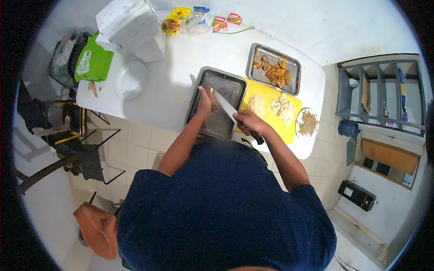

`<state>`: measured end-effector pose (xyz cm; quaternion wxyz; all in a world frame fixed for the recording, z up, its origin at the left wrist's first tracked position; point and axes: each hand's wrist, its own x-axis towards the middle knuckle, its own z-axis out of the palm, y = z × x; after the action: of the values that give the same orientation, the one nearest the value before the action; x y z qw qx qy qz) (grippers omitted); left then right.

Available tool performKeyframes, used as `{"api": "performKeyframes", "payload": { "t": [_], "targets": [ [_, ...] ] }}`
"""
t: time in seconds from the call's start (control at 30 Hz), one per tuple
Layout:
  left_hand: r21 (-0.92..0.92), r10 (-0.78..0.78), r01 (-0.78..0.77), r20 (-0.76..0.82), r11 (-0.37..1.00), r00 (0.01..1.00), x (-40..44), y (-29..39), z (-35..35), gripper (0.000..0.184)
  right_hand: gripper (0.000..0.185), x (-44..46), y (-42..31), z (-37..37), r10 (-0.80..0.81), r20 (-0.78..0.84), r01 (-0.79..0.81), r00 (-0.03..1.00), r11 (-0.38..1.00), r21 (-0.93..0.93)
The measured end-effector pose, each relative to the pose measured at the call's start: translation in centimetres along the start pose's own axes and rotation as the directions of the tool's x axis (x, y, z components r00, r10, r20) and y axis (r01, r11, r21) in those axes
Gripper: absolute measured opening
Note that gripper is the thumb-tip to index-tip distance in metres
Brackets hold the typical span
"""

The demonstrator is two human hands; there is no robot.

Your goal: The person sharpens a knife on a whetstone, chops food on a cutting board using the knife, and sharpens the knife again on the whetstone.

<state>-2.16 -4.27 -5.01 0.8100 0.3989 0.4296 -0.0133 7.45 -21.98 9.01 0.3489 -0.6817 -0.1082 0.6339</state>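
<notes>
Over a dark metal tray (221,80), my left hand (204,103) is raised with its thumb apart from the other fingers; whether something small lies in it is hard to tell. My right hand (251,123) grips the black handle of a knife (225,105), whose blade points up and left toward my left hand. Right of the tray lies a yellow cutting board (293,132) with two piles of pale chopped food (283,107). A white plate (299,130) of brownish shredded food stands at the board's right edge.
Behind the board, a metal tray (253,72) holds browned food pieces. Food packets (176,21), a white box (131,29), a green bag (95,58) and a white round plate (131,80) are on the table's back and left. Chairs (92,165) stand at the left.
</notes>
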Motion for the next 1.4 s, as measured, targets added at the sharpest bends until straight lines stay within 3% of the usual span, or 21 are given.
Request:
{"api": "performKeyframes", "payload": {
  "t": [0.03, 0.17, 0.27, 0.33, 0.4, 0.5, 0.6, 0.67, 0.7, 0.73, 0.83, 0.87, 0.97, 1.1, 1.13, 1.2, 1.23, 1.27, 1.3, 1.33, 1.4],
  "targets": [
    [0.006, -0.01, 0.01, -0.063, 1.0, 0.998, -0.2, 0.4, 0.1, 0.097, 0.025, 0.1, -0.3, -0.3, 0.102, 0.074, -0.116, 0.992, 0.969, 0.217],
    [-0.027, 0.031, -0.029, 0.071, 0.999, 0.997, -1.3, 0.9, 0.6, 0.095, 0.027, 3.7, 2.8, -2.4, 0.108, 0.121, -0.137, 0.987, 0.954, 0.265],
    [0.103, -0.009, 0.0, 0.091, 0.995, 0.996, -1.8, 0.9, 0.8, 0.088, 0.033, 6.1, 4.7, -3.6, -0.117, -0.182, 0.063, 0.976, 0.959, -0.274],
    [0.117, -0.016, 0.013, 0.02, 0.993, 1.0, -0.6, 0.0, 1.2, 0.087, 0.029, 6.3, 4.5, -2.1, -0.391, -0.253, 0.109, 0.885, 0.701, -0.704],
    [0.094, 0.019, -0.02, 0.003, 0.995, 1.0, -0.4, -0.2, 1.2, 0.089, 0.024, 6.2, 5.5, 0.6, -0.59, -0.168, 0.028, 0.789, 0.309, -0.951],
    [-0.05, 0.088, -0.086, 0.032, 0.995, 0.996, -2.6, 1.6, 2.2, 0.093, 0.023, 2.3, 2.9, 2.3, -0.469, -0.171, 0.029, 0.867, 0.389, -0.921],
    [-0.044, 0.075, -0.075, 0.003, 0.996, 0.997, -1.1, 0.4, 0.1, 0.094, 0.026, 1.5, 3.5, -0.7, -0.599, 0.059, 0.455, 0.798, 0.535, -0.712],
    [-0.034, 0.095, -0.097, -0.052, 0.995, 0.994, 0.6, -1.1, -0.8, 0.095, 0.027, 0.8, 1.5, -1.1, -0.143, 0.04, 0.148, 0.989, 0.971, -0.188],
    [-0.037, 0.113, -0.117, -0.084, 0.992, 0.99, 1.0, -1.7, -0.7, 0.095, 0.028, 0.3, 1.0, -1.1, 0.086, 0.14, -0.1, 0.986, 0.99, 0.1],
    [-0.013, 0.123, -0.124, -0.068, 0.992, 0.99, -0.1, -0.9, 0.1, 0.095, 0.029, 0.5, 1.1, -1.0, 0.151, 0.142, -0.18, 0.978, 0.959, 0.219],
    [0.07, 0.083, -0.082, -0.011, 0.994, 0.997, -2.1, 0.4, 0.9, 0.094, 0.031, 5.1, 6.0, -3.1, 0.008, -0.166, -0.034, 0.986, 0.988, -0.149],
    [0.111, 0.015, -0.018, 0.021, 0.994, 1.0, -1.3, 0.0, 0.5, 0.094, 0.025, 6.0, 6.6, -3.2, -0.149, -0.239, 0.038, 0.959, 0.909, -0.415],
    [0.143, -0.064, 0.067, -0.022, 0.987, 0.998, -0.6, -0.7, 1.4, 0.094, 0.014, 5.3, 5.9, 0.2, -0.553, -0.24, -0.024, 0.798, 0.368, -0.929],
    [0.058, -0.017, 0.033, -0.264, 0.998, 0.964, 0.2, -0.6, 2.3, 0.096, 0.012, 1.4, 3.4, 3.4, -0.531, -0.229, 0.026, 0.816, 0.43, -0.903],
    [0.008, -0.034, 0.039, -0.325, 0.999, 0.945, -0.1, -0.3, 2.4, 0.096, 0.014, 1.5, 3.8, 2.7, -0.592, -0.171, 0.155, 0.788, 0.46, -0.874],
    [-0.001, -0.102, 0.102, -0.059, 0.995, 0.993, -0.6, 0.1, 0.2, 0.095, 0.021, 1.4, 4.3, 1.2, -0.704, -0.083, 0.398, 0.706, 0.49, -0.775],
    [-0.001, -0.129, 0.13, 0.081, 0.992, 0.988, -0.6, 0.3, -0.3, 0.095, 0.025, 1.4, 3.8, 0.5, -0.459, -0.137, 0.33, 0.878, 0.787, -0.522],
    [-0.029, -0.041, 0.042, 0.03, 0.999, 0.999, -0.8, -0.1, 0.1, 0.091, 0.029, 1.4, 3.3, -0.1, -0.175, -0.088, 0.153, 0.981, 0.966, -0.21],
    [-0.037, -0.035, 0.036, 0.03, 0.999, 0.999, -0.9, -0.3, 0.3, 0.09, 0.034, 1.3, 2.8, -0.5, 0.094, 0.057, -0.099, 0.994, 0.99, 0.099],
    [-0.045, -0.022, 0.024, 0.03, 0.999, 0.999, -0.8, -0.3, 0.5, 0.089, 0.035, 2.1, 3.3, -1.3, 0.18, 0.144, -0.216, 0.973, 0.932, 0.292],
    [-0.035, -0.025, 0.027, 0.037, 0.999, 0.999, -1.0, -0.3, 1.2, 0.089, 0.033, 4.0, 4.8, -2.8, 0.064, -0.133, -0.08, 0.989, 0.989, -0.126]
  ]
}}
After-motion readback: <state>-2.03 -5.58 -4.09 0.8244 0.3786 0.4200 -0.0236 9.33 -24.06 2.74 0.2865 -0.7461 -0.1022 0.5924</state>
